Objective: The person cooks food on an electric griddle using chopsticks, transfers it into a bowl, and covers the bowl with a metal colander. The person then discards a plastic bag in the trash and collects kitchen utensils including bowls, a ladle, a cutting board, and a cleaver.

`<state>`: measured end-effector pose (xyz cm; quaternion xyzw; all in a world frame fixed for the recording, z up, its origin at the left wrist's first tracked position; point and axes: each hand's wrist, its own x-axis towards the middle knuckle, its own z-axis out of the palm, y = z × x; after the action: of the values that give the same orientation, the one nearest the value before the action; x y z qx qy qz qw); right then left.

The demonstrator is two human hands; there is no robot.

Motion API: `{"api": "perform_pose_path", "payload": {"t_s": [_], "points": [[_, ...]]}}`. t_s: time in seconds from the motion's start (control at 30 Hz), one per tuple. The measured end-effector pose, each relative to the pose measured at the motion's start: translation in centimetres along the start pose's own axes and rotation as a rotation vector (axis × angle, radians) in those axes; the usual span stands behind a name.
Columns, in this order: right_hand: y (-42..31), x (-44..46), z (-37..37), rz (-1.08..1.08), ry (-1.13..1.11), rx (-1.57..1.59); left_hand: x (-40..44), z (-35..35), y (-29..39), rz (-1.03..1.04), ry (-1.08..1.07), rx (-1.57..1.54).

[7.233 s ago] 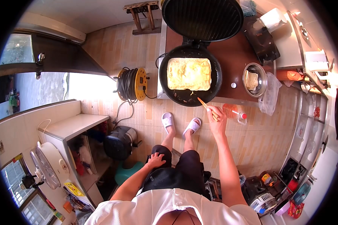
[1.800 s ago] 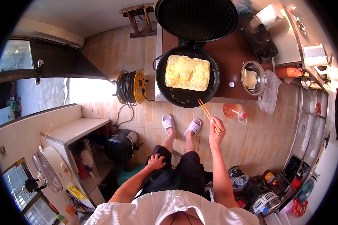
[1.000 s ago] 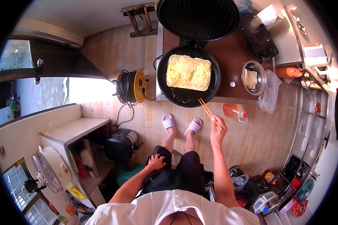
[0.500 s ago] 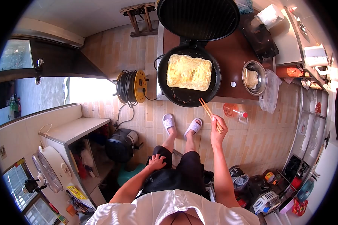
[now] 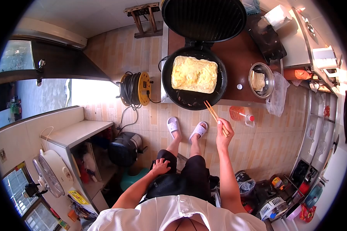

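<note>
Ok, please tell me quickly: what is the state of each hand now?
Left hand: open, resting on the black shorts, holding nothing visible.
Right hand: closed around the chopsticks, tips over the near edge of the pan.

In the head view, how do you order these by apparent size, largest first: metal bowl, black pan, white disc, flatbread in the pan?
1. Black pan
2. Flatbread in the pan
3. Metal bowl
4. White disc

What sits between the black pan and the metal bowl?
Head view: a small white disc on the brown tabletop, between the black pan and the metal bowl.
</note>
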<state>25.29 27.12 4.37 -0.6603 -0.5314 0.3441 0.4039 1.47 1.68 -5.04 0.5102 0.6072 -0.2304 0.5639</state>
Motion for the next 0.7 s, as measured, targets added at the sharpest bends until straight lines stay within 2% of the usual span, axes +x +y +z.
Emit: {"api": "perform_pose_path", "payload": {"t_s": [0.7], "points": [[0.20,0.07,0.01,0.017,-0.007,0.022,0.14,0.11,-0.04,0.001,0.011,-0.002]]}}
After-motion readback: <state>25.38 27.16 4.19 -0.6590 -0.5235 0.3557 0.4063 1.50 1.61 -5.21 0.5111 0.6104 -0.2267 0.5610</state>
